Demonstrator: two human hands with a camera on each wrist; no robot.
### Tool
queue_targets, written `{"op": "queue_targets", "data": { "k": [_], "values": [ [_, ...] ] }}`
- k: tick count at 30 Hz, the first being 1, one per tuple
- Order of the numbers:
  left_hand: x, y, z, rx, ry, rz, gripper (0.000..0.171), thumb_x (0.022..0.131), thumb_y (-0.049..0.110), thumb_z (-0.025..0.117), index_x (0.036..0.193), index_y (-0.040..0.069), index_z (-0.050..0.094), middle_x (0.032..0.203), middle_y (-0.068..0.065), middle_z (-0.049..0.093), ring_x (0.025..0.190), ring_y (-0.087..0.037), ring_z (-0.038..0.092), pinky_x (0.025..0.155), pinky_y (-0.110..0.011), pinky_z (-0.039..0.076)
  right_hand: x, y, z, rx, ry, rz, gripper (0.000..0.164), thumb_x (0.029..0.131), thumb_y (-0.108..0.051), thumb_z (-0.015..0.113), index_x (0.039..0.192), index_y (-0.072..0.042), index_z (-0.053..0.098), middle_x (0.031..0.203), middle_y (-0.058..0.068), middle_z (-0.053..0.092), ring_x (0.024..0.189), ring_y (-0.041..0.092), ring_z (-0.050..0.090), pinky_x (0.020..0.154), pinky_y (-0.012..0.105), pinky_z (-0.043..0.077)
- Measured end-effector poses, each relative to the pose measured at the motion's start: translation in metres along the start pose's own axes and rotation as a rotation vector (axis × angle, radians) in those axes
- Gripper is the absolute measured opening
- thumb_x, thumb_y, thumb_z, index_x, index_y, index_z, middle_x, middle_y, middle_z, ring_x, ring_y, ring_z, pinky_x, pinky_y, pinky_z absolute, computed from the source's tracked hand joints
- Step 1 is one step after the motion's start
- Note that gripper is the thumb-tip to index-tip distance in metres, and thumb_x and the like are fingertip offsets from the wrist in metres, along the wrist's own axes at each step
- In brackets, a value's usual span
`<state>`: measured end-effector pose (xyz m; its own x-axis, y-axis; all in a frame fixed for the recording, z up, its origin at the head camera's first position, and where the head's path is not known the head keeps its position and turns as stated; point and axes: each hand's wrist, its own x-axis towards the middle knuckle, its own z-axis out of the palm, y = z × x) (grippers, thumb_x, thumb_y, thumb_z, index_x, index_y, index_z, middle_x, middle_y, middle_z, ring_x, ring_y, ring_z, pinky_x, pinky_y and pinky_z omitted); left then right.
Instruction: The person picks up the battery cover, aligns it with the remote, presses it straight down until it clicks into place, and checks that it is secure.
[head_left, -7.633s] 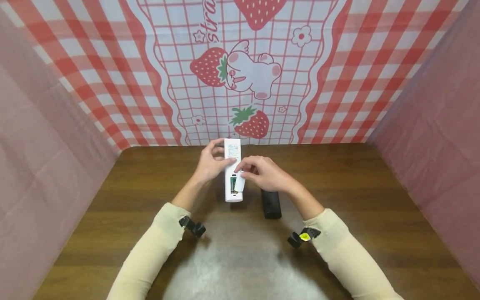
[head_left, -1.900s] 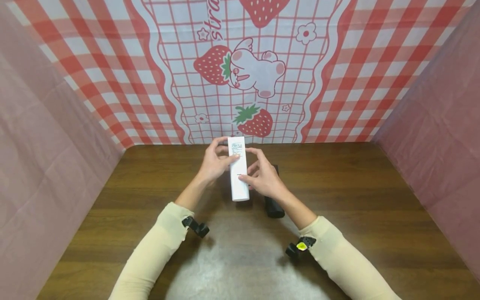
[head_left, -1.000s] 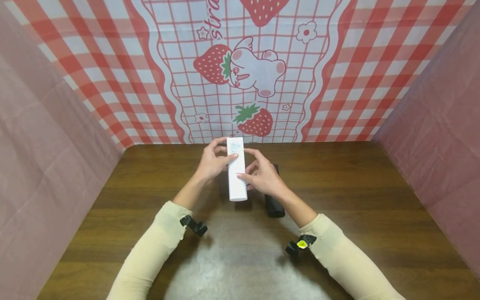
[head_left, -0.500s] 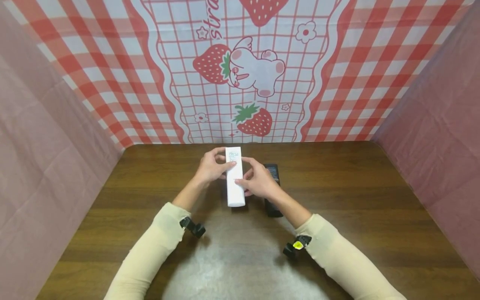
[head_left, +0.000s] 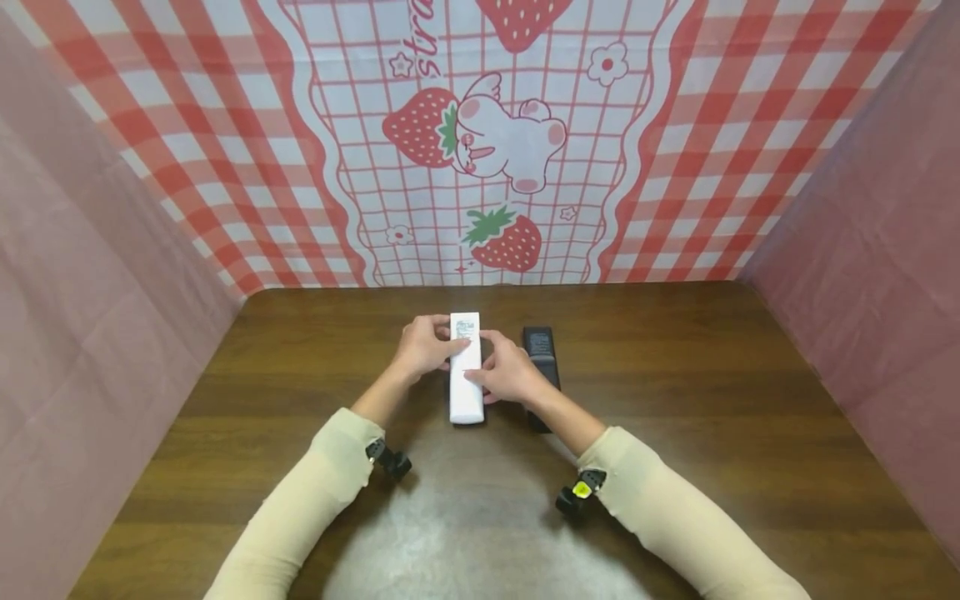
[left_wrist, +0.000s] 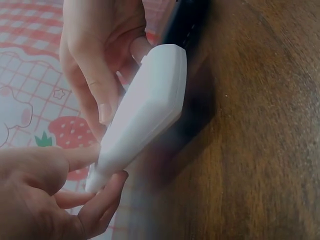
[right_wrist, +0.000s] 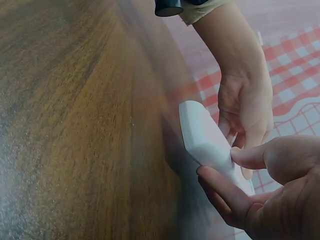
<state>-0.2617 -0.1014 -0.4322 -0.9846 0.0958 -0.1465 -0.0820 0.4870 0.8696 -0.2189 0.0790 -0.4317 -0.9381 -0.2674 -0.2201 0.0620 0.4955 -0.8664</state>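
A white remote control (head_left: 467, 400) lies face down between both hands, its printed label at the far end and its battery cover on. My left hand (head_left: 422, 347) grips the far half from the left side, thumb across the back. From the right, my right hand (head_left: 513, 372) holds the middle, its thumb resting on the cover and its fingers at the side and underneath. In the left wrist view the white remote (left_wrist: 145, 105) shows its rounded end, tilted above the wooden surface. A black remote control (head_left: 538, 343) rests on the table, partly hidden by the right hand and forearm.
The brown wooden table (head_left: 675, 400) extends around the hands. Behind it hangs a red-and-white strawberry cloth (head_left: 525, 150), with pink cloth (head_left: 862, 183) on both sides. Each wrist carries a small black camera (head_left: 572, 500).
Earlier the battery compartment was uncovered and the right hand held its cover; now the cover is on. Both hands have since lowered the white remote toward the table, and more of the black remote shows.
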Motion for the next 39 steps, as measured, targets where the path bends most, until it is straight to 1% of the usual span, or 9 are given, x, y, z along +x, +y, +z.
{"op": "queue_targets", "data": {
  "k": [6, 12, 16, 23, 28, 30, 31, 36, 39],
  "values": [
    [-0.002, -0.001, 0.001, 0.048, -0.007, -0.022, 0.053, 0.102, 0.012, 0.083, 0.15, -0.005, 0.066, 0.135, -0.026, 0.076, 0.089, -0.023, 0.077, 0.069, -0.026, 0.072, 0.003, 0.0, 0.003, -0.017, -0.003, 0.034, 0.081, 0.105, -0.007, 0.078, 0.174, -0.003, 0.035, 0.111, 0.026, 0.075, 0.08, 0.026, 0.077, 0.064, 0.032, 0.073],
    [-0.002, -0.002, 0.0, 0.071, -0.021, -0.033, 0.052, 0.103, 0.01, 0.082, 0.15, -0.005, 0.066, 0.136, -0.026, 0.075, 0.094, -0.026, 0.079, 0.072, -0.026, 0.072, 0.006, -0.001, 0.005, -0.022, -0.004, 0.062, 0.082, 0.105, -0.007, 0.078, 0.174, -0.004, 0.035, 0.113, 0.025, 0.074, 0.082, 0.026, 0.077, 0.064, 0.032, 0.073],
    [-0.002, -0.003, 0.0, 0.083, -0.024, -0.029, 0.051, 0.103, 0.01, 0.082, 0.15, -0.005, 0.066, 0.138, -0.026, 0.076, 0.095, -0.028, 0.08, 0.073, -0.026, 0.073, 0.007, -0.003, 0.006, -0.029, 0.008, 0.069, 0.082, 0.104, -0.007, 0.079, 0.173, -0.004, 0.036, 0.113, 0.026, 0.075, 0.081, 0.026, 0.078, 0.063, 0.031, 0.072],
    [-0.003, -0.004, 0.001, 0.104, -0.028, -0.017, 0.043, 0.104, 0.01, 0.08, 0.143, -0.004, 0.07, 0.134, -0.025, 0.077, 0.091, -0.023, 0.077, 0.072, -0.024, 0.072, 0.01, -0.003, 0.008, -0.05, 0.011, 0.075, 0.08, 0.104, -0.007, 0.079, 0.172, -0.004, 0.037, 0.109, 0.024, 0.074, 0.079, 0.026, 0.078, 0.062, 0.031, 0.072],
    [-0.001, -0.005, 0.0, 0.102, -0.036, -0.025, 0.044, 0.105, 0.01, 0.079, 0.144, -0.005, 0.07, 0.135, -0.026, 0.077, 0.096, -0.028, 0.081, 0.074, -0.027, 0.073, 0.011, -0.004, 0.008, -0.071, 0.009, 0.074, 0.08, 0.104, -0.008, 0.079, 0.173, -0.003, 0.037, 0.108, 0.022, 0.073, 0.079, 0.026, 0.078, 0.062, 0.031, 0.072],
    [0.004, -0.009, 0.001, 0.113, -0.043, -0.024, 0.044, 0.104, 0.011, 0.079, 0.144, -0.006, 0.07, 0.134, -0.025, 0.077, 0.094, -0.028, 0.081, 0.074, -0.029, 0.073, 0.012, -0.004, 0.008, -0.078, 0.01, 0.076, 0.08, 0.104, -0.008, 0.079, 0.173, -0.002, 0.037, 0.107, 0.022, 0.073, 0.078, 0.026, 0.077, 0.062, 0.031, 0.072],
    [0.011, -0.016, 0.003, 0.131, -0.043, -0.012, 0.043, 0.104, 0.012, 0.08, 0.142, -0.005, 0.071, 0.132, -0.025, 0.078, 0.091, -0.027, 0.081, 0.072, -0.029, 0.073, 0.012, -0.004, 0.008, -0.082, 0.01, 0.078, 0.081, 0.104, -0.008, 0.079, 0.173, -0.002, 0.036, 0.107, 0.022, 0.073, 0.077, 0.025, 0.077, 0.061, 0.03, 0.072],
    [0.046, -0.053, 0.013, 0.321, -0.012, 0.07, 0.035, 0.1, 0.027, 0.085, 0.127, 0.005, 0.081, 0.113, -0.012, 0.085, 0.074, -0.015, 0.075, 0.065, -0.025, 0.066, 0.012, -0.004, 0.009, -0.121, 0.008, 0.081, 0.078, 0.104, -0.008, 0.079, 0.171, 0.001, 0.039, 0.104, 0.019, 0.072, 0.071, 0.022, 0.075, 0.059, 0.028, 0.07],
    [0.059, -0.068, 0.017, 0.397, 0.014, 0.102, 0.032, 0.098, 0.035, 0.087, 0.12, 0.011, 0.084, 0.106, -0.005, 0.085, 0.075, -0.014, 0.074, 0.07, -0.025, 0.062, 0.013, -0.004, 0.01, -0.134, 0.005, 0.081, 0.076, 0.104, -0.008, 0.079, 0.169, 0.002, 0.041, 0.101, 0.018, 0.072, 0.067, 0.019, 0.073, 0.057, 0.027, 0.069]
  ]
}}
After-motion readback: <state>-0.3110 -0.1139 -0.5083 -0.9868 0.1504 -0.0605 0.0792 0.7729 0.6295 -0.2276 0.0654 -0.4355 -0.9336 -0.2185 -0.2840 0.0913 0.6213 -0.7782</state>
